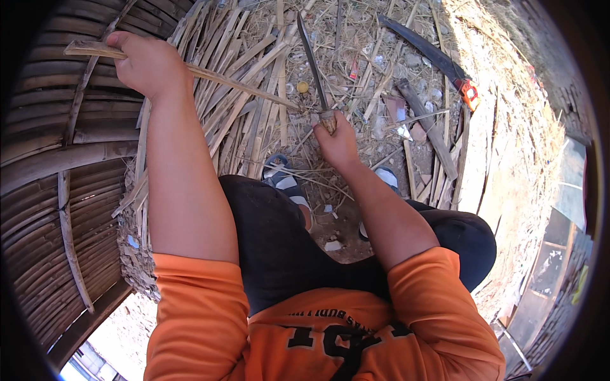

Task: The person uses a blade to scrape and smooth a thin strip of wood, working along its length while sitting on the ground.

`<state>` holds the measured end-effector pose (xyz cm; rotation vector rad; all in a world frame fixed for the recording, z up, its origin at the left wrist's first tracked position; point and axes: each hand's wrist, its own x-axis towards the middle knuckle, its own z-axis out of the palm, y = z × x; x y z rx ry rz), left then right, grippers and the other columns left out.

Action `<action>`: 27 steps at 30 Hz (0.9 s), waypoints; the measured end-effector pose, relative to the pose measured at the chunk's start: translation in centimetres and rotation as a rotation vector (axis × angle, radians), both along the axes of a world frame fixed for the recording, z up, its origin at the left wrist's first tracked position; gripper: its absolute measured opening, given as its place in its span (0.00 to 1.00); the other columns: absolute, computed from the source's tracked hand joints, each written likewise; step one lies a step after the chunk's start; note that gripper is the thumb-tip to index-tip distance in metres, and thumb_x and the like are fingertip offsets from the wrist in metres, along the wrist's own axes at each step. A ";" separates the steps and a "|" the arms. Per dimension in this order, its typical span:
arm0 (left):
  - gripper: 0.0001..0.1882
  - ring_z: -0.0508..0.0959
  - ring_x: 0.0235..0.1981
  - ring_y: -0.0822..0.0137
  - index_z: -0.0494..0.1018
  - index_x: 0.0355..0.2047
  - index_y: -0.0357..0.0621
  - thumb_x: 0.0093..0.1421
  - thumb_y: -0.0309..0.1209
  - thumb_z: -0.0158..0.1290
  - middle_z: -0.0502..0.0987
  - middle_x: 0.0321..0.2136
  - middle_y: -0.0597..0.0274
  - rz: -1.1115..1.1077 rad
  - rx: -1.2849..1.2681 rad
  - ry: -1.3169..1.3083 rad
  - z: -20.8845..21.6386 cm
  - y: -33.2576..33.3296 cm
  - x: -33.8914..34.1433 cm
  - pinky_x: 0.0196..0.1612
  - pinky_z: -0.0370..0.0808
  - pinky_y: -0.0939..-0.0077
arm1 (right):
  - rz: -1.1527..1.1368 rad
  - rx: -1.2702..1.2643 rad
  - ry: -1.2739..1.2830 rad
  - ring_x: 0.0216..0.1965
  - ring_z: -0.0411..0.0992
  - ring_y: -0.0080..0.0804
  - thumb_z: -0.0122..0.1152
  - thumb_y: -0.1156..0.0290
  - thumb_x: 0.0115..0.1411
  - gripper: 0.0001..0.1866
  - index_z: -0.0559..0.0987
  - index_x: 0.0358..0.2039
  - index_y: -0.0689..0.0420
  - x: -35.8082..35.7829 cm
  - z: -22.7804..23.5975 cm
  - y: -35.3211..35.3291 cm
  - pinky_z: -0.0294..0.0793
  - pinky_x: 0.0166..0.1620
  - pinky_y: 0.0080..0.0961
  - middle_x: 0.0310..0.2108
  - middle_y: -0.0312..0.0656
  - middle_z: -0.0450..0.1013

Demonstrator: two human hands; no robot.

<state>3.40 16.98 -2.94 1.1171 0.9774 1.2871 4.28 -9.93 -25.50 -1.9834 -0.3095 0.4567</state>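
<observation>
My left hand is closed around a long split bamboo strip near its far-left end. The strip slants down to the right, its other end close to the knife's handle. My right hand grips the handle of a long-bladed knife, whose dark narrow blade points away from me. Blade and strip appear apart, though their gap near the handle is hard to judge. Both hands are raised in front of my bent knees.
Many split bamboo strips lie piled at the left, beside a slatted bamboo wall. A pruning saw with an orange handle lies at the far right, near a weathered wood piece. Straw and scraps litter the ground; my sandalled feet are below.
</observation>
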 end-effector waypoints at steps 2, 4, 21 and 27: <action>0.44 0.76 0.49 0.49 0.64 0.61 0.23 0.71 0.61 0.44 0.75 0.54 0.37 0.016 -0.014 -0.010 0.0 -0.3 -0.1 0.54 0.71 0.55 | 0.030 -0.081 0.053 0.40 0.80 0.63 0.66 0.61 0.60 0.22 0.75 0.47 0.66 -0.8 -0.1 -0.3 0.79 0.44 0.47 0.37 0.61 0.81; 0.43 0.76 0.48 0.49 0.64 0.60 0.23 0.71 0.60 0.44 0.75 0.53 0.38 0.027 -0.029 -0.032 0.2 -0.5 0.2 0.53 0.72 0.55 | 0.087 -0.294 0.011 0.42 0.80 0.65 0.64 0.61 0.60 0.23 0.74 0.48 0.66 -3.2 -3.7 -2.9 0.79 0.46 0.49 0.39 0.62 0.81; 0.40 0.77 0.41 0.55 0.67 0.57 0.23 0.73 0.58 0.43 0.79 0.43 0.45 0.027 0.026 -0.002 -0.5 0.5 -0.8 0.49 0.72 0.60 | -0.044 -0.062 0.082 0.38 0.81 0.58 0.65 0.63 0.60 0.23 0.75 0.51 0.65 -1.0 0.5 -0.6 0.78 0.43 0.45 0.38 0.62 0.81; 0.37 0.78 0.40 0.56 0.68 0.57 0.26 0.74 0.56 0.43 0.79 0.43 0.46 0.036 0.022 -0.018 -0.9 0.6 -0.6 0.48 0.73 0.61 | 0.230 -0.587 0.178 0.46 0.79 0.63 0.64 0.62 0.60 0.22 0.75 0.47 0.66 -4.4 -6.5 -2.9 0.77 0.51 0.51 0.42 0.68 0.79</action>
